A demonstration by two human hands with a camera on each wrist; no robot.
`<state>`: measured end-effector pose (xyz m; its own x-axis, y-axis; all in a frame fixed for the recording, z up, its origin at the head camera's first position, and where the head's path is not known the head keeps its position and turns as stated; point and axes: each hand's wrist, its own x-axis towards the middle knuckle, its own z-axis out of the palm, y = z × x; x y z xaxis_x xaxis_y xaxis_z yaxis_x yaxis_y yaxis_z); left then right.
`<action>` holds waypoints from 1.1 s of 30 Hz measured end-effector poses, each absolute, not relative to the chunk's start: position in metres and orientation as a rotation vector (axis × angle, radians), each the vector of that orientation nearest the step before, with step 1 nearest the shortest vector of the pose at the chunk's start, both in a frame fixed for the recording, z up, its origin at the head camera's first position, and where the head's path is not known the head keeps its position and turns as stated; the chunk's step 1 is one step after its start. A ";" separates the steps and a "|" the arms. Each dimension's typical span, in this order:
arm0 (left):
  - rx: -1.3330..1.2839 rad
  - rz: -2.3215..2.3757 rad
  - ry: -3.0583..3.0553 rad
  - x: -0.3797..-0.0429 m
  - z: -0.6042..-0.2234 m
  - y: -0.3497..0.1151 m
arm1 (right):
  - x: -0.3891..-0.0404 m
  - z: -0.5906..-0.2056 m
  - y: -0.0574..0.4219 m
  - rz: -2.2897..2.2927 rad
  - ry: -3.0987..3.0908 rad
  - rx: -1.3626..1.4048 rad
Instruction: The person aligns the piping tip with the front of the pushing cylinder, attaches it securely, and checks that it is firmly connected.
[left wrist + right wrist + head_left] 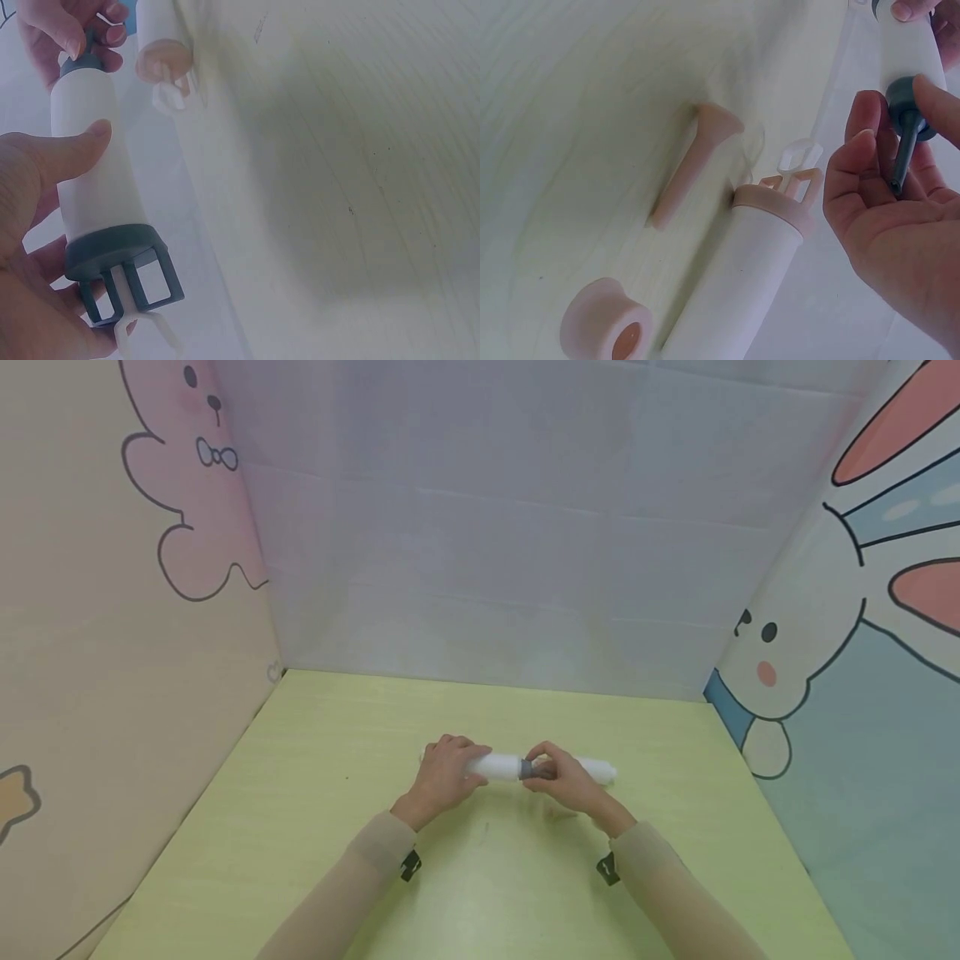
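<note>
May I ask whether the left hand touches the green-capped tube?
Touching: the left wrist view shows the left hand gripping the green-capped tube, thumb across it.

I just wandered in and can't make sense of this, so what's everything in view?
Held tube: one, white with a dark green end, centre.
Nozzle: one, dark green, at the held tube's other end.
Second tube: one, white with a pinkish end, on the table.
Flared piece: one, pinkish, beside the second tube.
Cap-like piece: one, pinkish, near the flared piece.
Table: one, yellow-green, below.
Back wall: one, pale grey, behind.
Cartoon rabbit: one, mostly white, right wall.
Cartoon figure: one, pink, upper left.
Wrist devices: two, black, at the cuffs.
Sleeves: two, beige, foreground.
Left hand: one, bare, gripping the tube.
Right hand: one, bare, holding the nozzle.
</note>
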<state>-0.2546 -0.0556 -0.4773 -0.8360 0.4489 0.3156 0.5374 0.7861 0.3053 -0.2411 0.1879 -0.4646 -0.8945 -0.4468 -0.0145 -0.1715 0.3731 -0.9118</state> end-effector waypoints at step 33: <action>-0.767 -0.529 -2.749 -0.253 -0.475 -0.060 | -0.248 -0.483 0.184 -1.555 2.490 -0.538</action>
<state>-0.2532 -0.0604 -0.4745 -0.8337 0.4505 0.3193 0.5368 0.7967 0.2777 -0.2480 0.1844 -0.4827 -0.9231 -0.3804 0.0568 -0.2180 0.3958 -0.8921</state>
